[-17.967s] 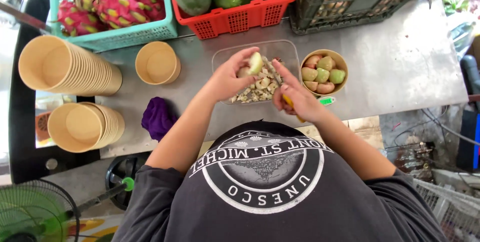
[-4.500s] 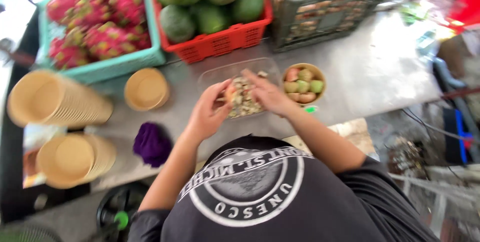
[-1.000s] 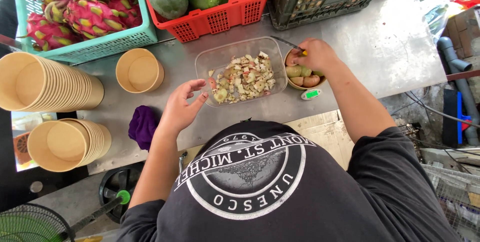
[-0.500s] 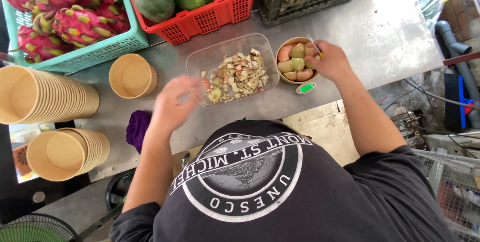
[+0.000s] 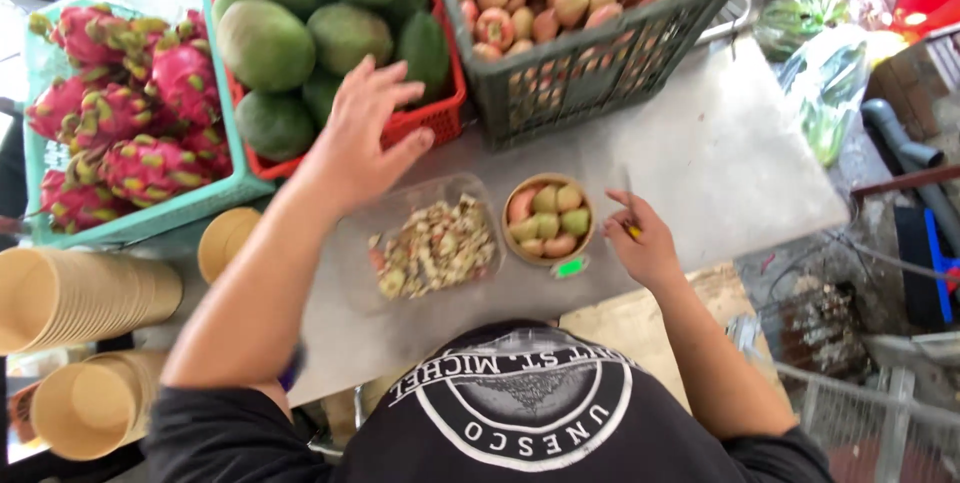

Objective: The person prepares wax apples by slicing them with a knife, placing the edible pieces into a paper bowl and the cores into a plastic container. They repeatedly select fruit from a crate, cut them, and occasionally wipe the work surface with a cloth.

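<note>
My left hand (image 5: 362,138) is stretched forward with fingers spread, over the front rim of the red crate (image 5: 432,119) of large green fruits (image 5: 265,43); it holds nothing. My right hand (image 5: 643,243) rests on the grey counter, shut on a small knife (image 5: 627,205) whose thin blade points away from me. Just left of it stands a round paper bowl (image 5: 547,218) of peeled pink and green fruit pieces. A clear plastic tub (image 5: 432,246) of peels and scraps sits between my arms.
A teal crate of dragon fruits (image 5: 130,133) stands at the left, a dark crate of small reddish fruits (image 5: 560,3) at the back right. Stacks of paper bowls (image 5: 80,293) lie at the near left, one upright stack (image 5: 225,238) by the tub. Plastic bags (image 5: 830,73) hang past the counter's right edge.
My left hand rose from beside the plastic tub and reached forward to the red crate. My right hand drew back from the bowl of fruit pieces to the counter beside it.
</note>
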